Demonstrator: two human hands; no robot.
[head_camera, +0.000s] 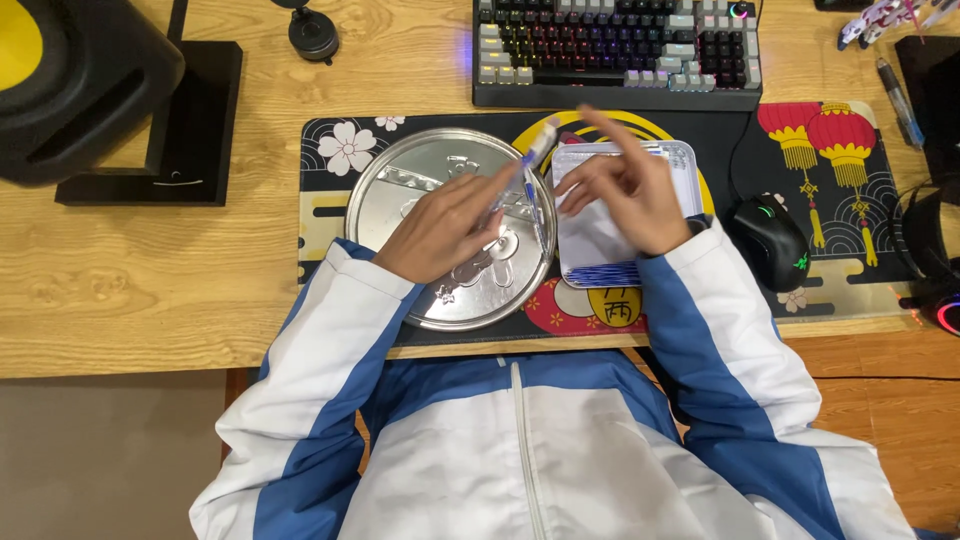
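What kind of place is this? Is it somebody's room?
Probably a home computer desk. On the wooden desk sit a backlit keyboard, a black mouse and a patterned desk mat. The left hand holds a pen over a round metal tray.

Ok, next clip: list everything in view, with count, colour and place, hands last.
Round tray: one, silver, on the mat, left.
Rectangular tin: one, silver, right of the tray.
Pen: one, blue and white, in the left hand.
Desk mat: one, black with flowers and lanterns.
Keyboard: one, black and grey, backlit, top.
Mouse: one, black, right.
Desk: one, light wood.
Stand: one, black, top left.
Left hand: over the tray.
Right hand: over the tin, fingers spread.
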